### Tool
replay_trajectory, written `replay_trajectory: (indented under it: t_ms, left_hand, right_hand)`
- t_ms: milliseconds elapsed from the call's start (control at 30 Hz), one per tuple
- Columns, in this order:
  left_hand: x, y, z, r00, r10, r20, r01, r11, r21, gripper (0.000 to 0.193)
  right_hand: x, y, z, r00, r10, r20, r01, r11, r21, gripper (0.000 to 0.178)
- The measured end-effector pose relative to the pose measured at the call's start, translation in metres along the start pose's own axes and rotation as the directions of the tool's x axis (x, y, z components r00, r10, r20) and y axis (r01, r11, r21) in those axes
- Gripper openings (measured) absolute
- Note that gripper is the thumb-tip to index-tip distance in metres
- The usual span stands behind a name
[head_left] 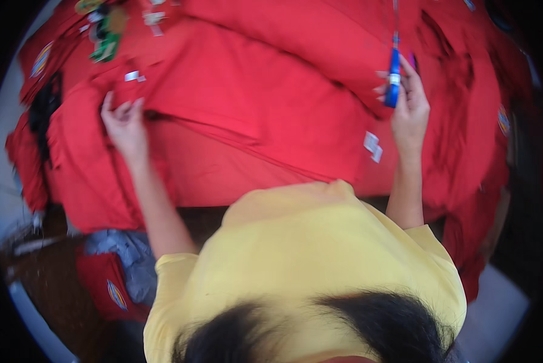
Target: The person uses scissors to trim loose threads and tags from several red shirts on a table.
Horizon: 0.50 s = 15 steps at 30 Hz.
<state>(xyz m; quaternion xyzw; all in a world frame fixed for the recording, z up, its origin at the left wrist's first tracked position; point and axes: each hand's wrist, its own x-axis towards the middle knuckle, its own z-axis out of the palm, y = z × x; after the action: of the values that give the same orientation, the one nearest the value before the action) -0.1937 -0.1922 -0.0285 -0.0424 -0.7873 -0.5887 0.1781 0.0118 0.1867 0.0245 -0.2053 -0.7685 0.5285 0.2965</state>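
Note:
A spread red garment (271, 100) with white labels covers the middle of the work surface, one of its corners beside my left hand. My left hand (125, 126) hovers over or rests on red cloth; its fingers are apart and slightly bent, with no fabric visibly gripped, though blur hides fine contact. In my right hand (411, 109) is a slim blue-handled tool (394, 78) with a thin metal shaft pointing away from me; its tip runs toward the top edge. Just below that hand, a pair of white labels (372, 146) lies on the red cloth.
More red garments (465, 121) are heaped on the right, and another pile (84, 151) drapes over the left edge. Green and yellow small items (106, 42) lie at the far left. Below the table's left side are a clear plastic bag (135, 260) and a red folded garment (105, 284).

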Motion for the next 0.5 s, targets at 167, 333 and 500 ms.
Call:
replay_trajectory:
  t_ms: [167, 333, 500]
  left_hand:
    - [0.047, 0.010, -0.041, 0.977, 0.166, 0.132, -0.197, 0.939, 0.281, 0.025]
    - [0.096, 0.012, -0.029, 0.999, -0.041, 0.002, 0.040, 0.962, -0.271, 0.025]
    - [0.123, 0.014, -0.010, 0.991, 0.074, 0.112, -0.037, 0.953, -0.301, 0.025]
  right_hand:
    - [-0.064, 0.061, -0.129, 0.981, 0.135, -0.140, -0.194, 0.626, -0.755, 0.035]
    - [-0.103, 0.099, -0.130, 0.983, 0.133, -0.126, -0.171, 0.419, -0.892, 0.039]
    - [-0.095, 0.049, -0.094, 0.968, -0.008, 0.252, 0.205, 0.607, -0.768, 0.035]
